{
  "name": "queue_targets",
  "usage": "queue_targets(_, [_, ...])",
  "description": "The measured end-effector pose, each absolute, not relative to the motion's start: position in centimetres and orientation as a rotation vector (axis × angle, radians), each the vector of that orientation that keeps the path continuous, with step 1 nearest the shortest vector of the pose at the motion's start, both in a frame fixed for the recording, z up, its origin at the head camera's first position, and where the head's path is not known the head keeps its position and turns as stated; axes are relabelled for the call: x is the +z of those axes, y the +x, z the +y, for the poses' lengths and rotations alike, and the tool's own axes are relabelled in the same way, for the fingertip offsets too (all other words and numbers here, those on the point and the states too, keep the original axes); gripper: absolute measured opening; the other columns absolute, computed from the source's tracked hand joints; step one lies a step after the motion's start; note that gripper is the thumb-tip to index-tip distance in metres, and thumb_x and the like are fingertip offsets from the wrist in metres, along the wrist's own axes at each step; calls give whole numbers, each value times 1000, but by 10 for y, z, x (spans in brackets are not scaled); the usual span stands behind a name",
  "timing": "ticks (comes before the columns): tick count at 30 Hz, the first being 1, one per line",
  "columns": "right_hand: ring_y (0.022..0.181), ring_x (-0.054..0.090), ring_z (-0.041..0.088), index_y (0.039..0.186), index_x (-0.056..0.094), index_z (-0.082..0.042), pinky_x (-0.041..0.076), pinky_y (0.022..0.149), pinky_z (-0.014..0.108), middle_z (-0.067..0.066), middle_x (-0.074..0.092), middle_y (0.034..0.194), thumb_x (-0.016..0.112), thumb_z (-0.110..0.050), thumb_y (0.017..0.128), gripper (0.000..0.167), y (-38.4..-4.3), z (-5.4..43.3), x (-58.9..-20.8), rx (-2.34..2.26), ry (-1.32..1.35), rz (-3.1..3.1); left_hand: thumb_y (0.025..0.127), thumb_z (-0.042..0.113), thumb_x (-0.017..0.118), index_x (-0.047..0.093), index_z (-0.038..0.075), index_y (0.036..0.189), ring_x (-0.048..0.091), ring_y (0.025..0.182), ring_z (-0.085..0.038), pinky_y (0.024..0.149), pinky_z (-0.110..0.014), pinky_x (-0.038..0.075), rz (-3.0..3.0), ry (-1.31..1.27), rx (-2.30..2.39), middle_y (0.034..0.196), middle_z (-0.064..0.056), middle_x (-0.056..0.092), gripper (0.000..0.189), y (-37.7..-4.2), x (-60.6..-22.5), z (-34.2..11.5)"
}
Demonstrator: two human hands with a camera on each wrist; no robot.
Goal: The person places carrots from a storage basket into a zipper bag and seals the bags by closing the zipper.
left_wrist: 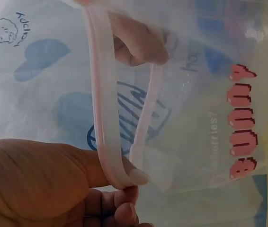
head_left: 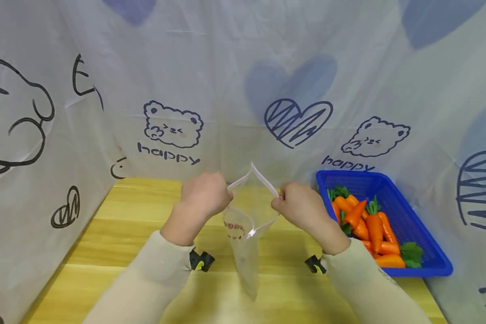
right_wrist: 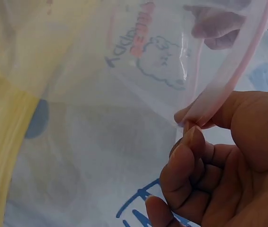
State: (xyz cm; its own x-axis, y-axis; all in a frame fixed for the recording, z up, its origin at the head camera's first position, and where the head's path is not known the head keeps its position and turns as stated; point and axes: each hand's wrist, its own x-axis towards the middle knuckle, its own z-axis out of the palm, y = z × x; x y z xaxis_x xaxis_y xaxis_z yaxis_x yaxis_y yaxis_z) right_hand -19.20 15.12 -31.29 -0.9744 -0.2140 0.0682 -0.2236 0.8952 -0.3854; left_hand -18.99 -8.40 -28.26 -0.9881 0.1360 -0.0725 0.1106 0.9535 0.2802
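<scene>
A translucent zip bag (head_left: 245, 252) with a pale pink zip edge and red "BUNNY" lettering hangs over the middle of the table, its mouth spread wide. My left hand (head_left: 208, 194) pinches one side of the rim between thumb and fingers; in the left wrist view the thumb lies inside the zip edge (left_wrist: 101, 94). On the opposite side my right hand (head_left: 301, 202) pinches the rim, its thumb and fingertips meeting at the corner of the mouth in the right wrist view. A white slider shows on the near edge. Nothing is visible inside the bag.
A blue plastic basket (head_left: 419, 225) stands at the right of the wooden table (head_left: 141, 216), holding several orange carrots (head_left: 374, 229) with green tops. White sheeting (head_left: 227, 90) printed with bears and hearts encloses the table at the back and both sides.
</scene>
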Motion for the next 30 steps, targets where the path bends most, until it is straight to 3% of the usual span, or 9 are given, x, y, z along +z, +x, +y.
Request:
queue_targets(6, [51,47,19,73,56,-15,32,47,32,-1,49,59,61,-21,90,19,-191,159,-306,527,313,-2936,97,33,67,65,14,77,60,64,-25,54,-42,48,3086,217,488,70,-3,63,28,-194,-286,-80])
queue_targets(10, [55,50,21,75,57,-14,37,56,36,-1,52,61,63,-21,91,18,-196,160,-307,433,323,-2918,97,27,69,67,10,82,64,74,-29,71,-52,53,3166,347,294,77,-6,66,22,-197,-291,-74])
queue_targets(14, [62,53,23,76,59,-15,36,70,41,-2,56,63,65,-22,91,18,-198,158,-314,369,348,-2901,96,28,71,68,7,89,62,86,-29,87,-56,49,3243,502,84,84,-7,65,22,-200,-300,-70])
queue_targets(24, [64,54,23,75,58,-15,35,73,42,-1,56,66,65,-21,90,18,-196,158,-314,358,374,-2870,90,22,73,58,10,75,48,69,-24,68,-39,35,3429,763,88,71,-3,52,24,-195,-310,-71])
queue_targets(30, [63,54,23,74,58,-16,35,72,42,-2,56,64,65,-22,91,19,-196,160,-313,367,376,-2873,89,22,74,56,11,74,46,68,-23,67,-38,31,3443,755,124,70,-3,51,27,-190,-308,-70])
